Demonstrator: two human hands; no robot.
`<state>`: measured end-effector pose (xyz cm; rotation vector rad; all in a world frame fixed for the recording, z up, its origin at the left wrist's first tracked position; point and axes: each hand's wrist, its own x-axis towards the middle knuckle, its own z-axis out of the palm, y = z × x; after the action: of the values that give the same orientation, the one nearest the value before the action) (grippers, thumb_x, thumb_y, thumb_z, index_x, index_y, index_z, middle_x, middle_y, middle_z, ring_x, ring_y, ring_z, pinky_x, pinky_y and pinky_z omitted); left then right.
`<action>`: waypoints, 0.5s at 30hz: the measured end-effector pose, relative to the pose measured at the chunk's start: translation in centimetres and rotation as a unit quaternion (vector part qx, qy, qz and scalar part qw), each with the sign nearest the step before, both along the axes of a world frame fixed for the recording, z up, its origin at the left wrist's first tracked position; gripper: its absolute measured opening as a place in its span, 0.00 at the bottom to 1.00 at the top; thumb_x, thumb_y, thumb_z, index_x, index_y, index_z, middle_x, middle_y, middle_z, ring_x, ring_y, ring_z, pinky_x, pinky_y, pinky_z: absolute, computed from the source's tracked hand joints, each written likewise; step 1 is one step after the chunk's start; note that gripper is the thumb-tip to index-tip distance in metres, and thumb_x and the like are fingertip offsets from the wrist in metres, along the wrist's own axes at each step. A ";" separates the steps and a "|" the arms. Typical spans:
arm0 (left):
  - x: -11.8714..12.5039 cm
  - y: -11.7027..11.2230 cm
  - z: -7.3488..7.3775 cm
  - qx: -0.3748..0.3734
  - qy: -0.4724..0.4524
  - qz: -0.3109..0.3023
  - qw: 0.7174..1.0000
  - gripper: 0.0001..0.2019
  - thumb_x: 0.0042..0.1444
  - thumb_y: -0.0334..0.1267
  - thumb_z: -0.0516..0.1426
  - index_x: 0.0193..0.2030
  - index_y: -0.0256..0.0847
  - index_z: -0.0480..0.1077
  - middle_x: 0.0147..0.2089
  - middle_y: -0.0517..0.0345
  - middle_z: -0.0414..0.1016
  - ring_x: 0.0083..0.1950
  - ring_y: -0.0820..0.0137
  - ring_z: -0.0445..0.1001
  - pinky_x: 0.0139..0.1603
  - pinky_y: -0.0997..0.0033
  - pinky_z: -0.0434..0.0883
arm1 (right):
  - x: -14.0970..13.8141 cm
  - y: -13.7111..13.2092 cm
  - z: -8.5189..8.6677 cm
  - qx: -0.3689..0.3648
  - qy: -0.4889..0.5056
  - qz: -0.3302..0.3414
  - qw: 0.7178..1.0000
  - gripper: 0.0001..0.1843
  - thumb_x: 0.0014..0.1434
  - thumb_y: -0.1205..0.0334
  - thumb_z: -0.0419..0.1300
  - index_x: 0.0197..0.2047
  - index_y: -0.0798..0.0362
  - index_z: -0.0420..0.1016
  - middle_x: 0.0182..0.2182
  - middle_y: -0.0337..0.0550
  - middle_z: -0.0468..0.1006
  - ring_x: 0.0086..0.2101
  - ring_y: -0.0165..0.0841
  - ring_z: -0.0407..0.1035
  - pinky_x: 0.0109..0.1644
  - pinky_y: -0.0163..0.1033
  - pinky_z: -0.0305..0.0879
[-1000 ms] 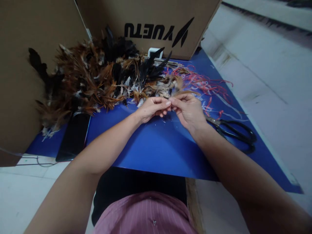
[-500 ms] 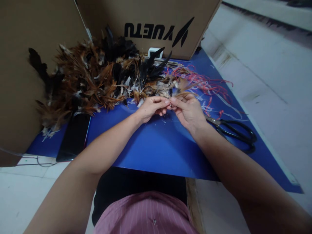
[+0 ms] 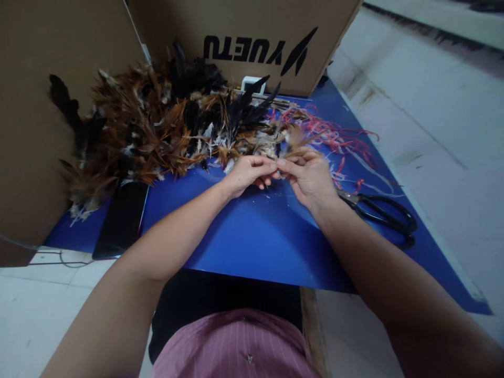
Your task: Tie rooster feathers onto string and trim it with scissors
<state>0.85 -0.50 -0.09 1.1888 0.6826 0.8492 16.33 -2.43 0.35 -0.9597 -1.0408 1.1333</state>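
My left hand (image 3: 251,175) and my right hand (image 3: 309,176) meet above the middle of the blue table, thumbs and fingertips pinched together. Whatever lies between the fingertips is too small or hidden to make out. Just behind the hands, pale and brown feathers (image 3: 258,143) form the near right end of a large heap of brown and black feathers (image 3: 157,121). A brownish, blurred feather tuft (image 3: 294,135) shows right above my right hand; whether it is held I cannot tell. Black-handled scissors (image 3: 384,212) lie beside my right wrist.
Red and white strings (image 3: 328,131) lie tangled on the blue table (image 3: 252,236) at the back right. A cardboard box (image 3: 260,26) stands behind, with a small white-framed device (image 3: 254,84) before it. A dark phone-like slab (image 3: 122,220) lies at the left edge.
The whole view has shifted very slightly to the right. Both hands keep the same pinch at nearly the same spot.
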 end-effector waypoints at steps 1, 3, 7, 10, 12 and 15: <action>0.0 0.0 0.0 -0.002 0.000 -0.001 1.000 0.09 0.54 0.39 0.65 0.33 0.34 0.75 0.30 0.57 0.78 0.24 0.80 0.71 0.24 0.80 0.66 | 0.0 0.0 0.0 -0.002 -0.001 -0.001 1.000 0.33 0.29 0.56 0.80 0.33 0.47 0.64 0.22 0.28 0.76 0.22 0.28 0.71 0.28 0.36 0.69; 0.0 0.1 -0.1 -0.002 0.000 0.007 1.000 0.07 0.53 0.37 0.64 0.33 0.33 0.75 0.29 0.58 0.78 0.24 0.80 0.71 0.23 0.80 0.65 | 0.0 0.0 0.0 -0.004 0.001 -0.004 1.000 0.34 0.28 0.56 0.80 0.34 0.47 0.64 0.22 0.28 0.76 0.23 0.28 0.71 0.29 0.35 0.69; 0.1 0.2 -0.4 0.005 -0.006 0.035 0.999 0.07 0.52 0.36 0.65 0.33 0.34 0.76 0.29 0.59 0.78 0.23 0.82 0.70 0.23 0.81 0.64 | -0.2 -0.1 0.1 -0.008 0.002 -0.007 1.000 0.32 0.29 0.58 0.80 0.33 0.47 0.65 0.23 0.30 0.77 0.23 0.28 0.70 0.28 0.36 0.67; 0.1 0.2 -0.5 0.005 -0.006 0.044 0.999 0.08 0.51 0.38 0.66 0.33 0.35 0.77 0.29 0.59 0.78 0.23 0.82 0.69 0.23 0.81 0.64 | -0.3 -0.3 0.3 -0.006 -0.009 0.000 1.000 0.29 0.33 0.56 0.80 0.33 0.48 0.67 0.25 0.32 0.78 0.24 0.30 0.71 0.30 0.38 0.68; 0.1 0.2 -0.4 0.003 -0.009 0.043 0.999 0.08 0.51 0.39 0.66 0.34 0.35 0.77 0.29 0.59 0.78 0.24 0.82 0.69 0.24 0.81 0.64 | -0.4 -0.4 0.3 -0.002 -0.014 0.000 1.000 0.28 0.34 0.54 0.79 0.33 0.48 0.68 0.26 0.33 0.78 0.24 0.30 0.71 0.30 0.39 0.68; 0.1 0.2 -0.3 -0.002 -0.016 0.035 0.999 0.09 0.52 0.39 0.66 0.34 0.35 0.77 0.29 0.59 0.78 0.24 0.82 0.69 0.24 0.80 0.64 | -0.6 -0.5 0.4 0.003 -0.017 -0.001 1.000 0.28 0.33 0.53 0.79 0.32 0.48 0.68 0.24 0.33 0.77 0.23 0.29 0.69 0.29 0.39 0.67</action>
<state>0.93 -0.27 -0.35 1.1503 0.7035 0.9237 15.77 -2.91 0.78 -0.9776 -1.0698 1.1145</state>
